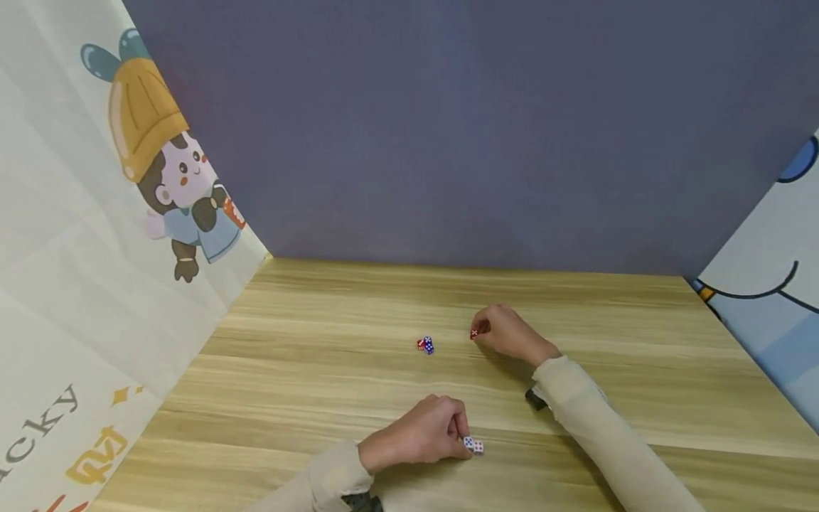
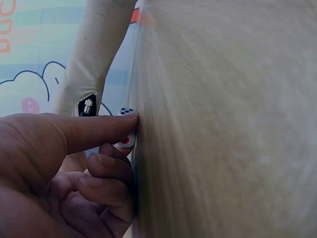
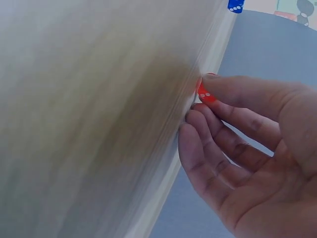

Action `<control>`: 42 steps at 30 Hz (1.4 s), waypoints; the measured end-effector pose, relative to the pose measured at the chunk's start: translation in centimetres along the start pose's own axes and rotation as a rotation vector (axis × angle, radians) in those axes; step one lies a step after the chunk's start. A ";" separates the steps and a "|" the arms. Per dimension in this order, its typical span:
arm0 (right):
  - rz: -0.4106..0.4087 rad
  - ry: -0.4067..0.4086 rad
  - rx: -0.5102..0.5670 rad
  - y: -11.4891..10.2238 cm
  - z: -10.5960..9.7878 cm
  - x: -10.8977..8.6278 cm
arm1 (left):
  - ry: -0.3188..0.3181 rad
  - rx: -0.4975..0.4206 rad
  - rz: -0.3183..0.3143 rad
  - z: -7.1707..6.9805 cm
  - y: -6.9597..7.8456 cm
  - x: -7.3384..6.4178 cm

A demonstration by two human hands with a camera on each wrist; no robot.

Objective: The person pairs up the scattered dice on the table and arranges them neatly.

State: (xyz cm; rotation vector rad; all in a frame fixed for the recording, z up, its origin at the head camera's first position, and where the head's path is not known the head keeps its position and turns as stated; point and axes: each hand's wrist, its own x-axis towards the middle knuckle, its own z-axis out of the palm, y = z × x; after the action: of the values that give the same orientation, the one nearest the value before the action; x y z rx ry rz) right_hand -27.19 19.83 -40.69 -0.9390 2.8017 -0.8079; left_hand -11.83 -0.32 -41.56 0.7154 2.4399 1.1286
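Near the front of the table, my left hand (image 1: pixel 425 434) pinches a white die (image 1: pixel 468 442) with blue pips between thumb and index finger. Against it sits a second white die (image 1: pixel 478 447) showing red pips. Farther back and to the right, my right hand (image 1: pixel 508 333) holds a red die (image 1: pixel 474 333) by thumb and forefinger, low at the tabletop. In the right wrist view, that red die (image 3: pixel 206 94) shows white pips and is partly covered by the thumb. Blue dice (image 1: pixel 429 345) lie left of the right hand, touching another red die (image 1: pixel 420 344).
The wood-grain table (image 1: pixel 307 398) ends at a dark grey-blue panel (image 1: pixel 448 142) at the back. A white sheet with cartoon prints (image 1: pixel 64 235) stands along the left side, and another printed sheet (image 1: pixel 774 299) stands along the right.
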 end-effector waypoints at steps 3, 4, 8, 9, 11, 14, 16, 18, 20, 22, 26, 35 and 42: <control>-0.004 0.007 0.005 0.2 -0.1 -0.3 | 0.001 0.015 0.006 0.1 0.0 0.0; -0.011 0.009 0.008 0.2 -0.1 -0.4 | 0.001 0.019 0.006 0.1 0.0 0.0; -0.031 0.022 0.007 0.0 -0.2 -0.6 | -0.003 0.017 0.003 -0.1 0.1 0.0; -0.038 0.024 0.004 0.0 -0.2 -0.6 | -0.004 0.013 0.000 -0.1 0.1 0.0; -0.045 0.032 -0.006 -0.2 -0.2 -0.6 | -0.007 0.007 -0.004 -0.2 0.1 0.0; -0.041 0.040 -0.013 -0.6 -0.4 -0.8 | -0.010 0.007 -0.009 -0.2 0.2 0.0; -0.031 0.039 -0.011 -1.0 -0.5 -1.1 | -0.011 0.005 -0.014 -0.2 0.3 0.0; -0.024 0.032 -0.005 -1.5 -0.7 -1.5 | -0.012 0.006 -0.019 -0.2 0.4 -0.1; -0.029 0.027 -0.003 -1.9 -0.8 -2.0 | -0.013 0.006 -0.021 -0.2 0.4 -0.1; -0.028 0.029 -0.002 -2.4 -0.9 -2.5 | -0.013 0.007 -0.020 -0.1 0.4 -0.1; -0.041 0.039 -0.011 -3.1 -1.0 -3.7 | -0.013 0.004 -0.019 -0.2 0.3 -0.1; -0.092 0.024 -0.060 -4.6 -0.7 -5.8 | -0.009 0.014 -0.011 -0.2 0.1 -0.1; -0.114 -0.010 -0.099 -5.4 0.3 -7.3 | -0.003 0.032 -0.005 -0.2 0.2 0.0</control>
State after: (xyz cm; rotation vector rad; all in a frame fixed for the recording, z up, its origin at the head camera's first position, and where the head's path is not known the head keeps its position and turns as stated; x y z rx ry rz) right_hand -18.35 20.32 -38.88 -1.1233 2.8244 -0.6808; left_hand -11.85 -0.31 -41.31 0.7199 2.4613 1.0889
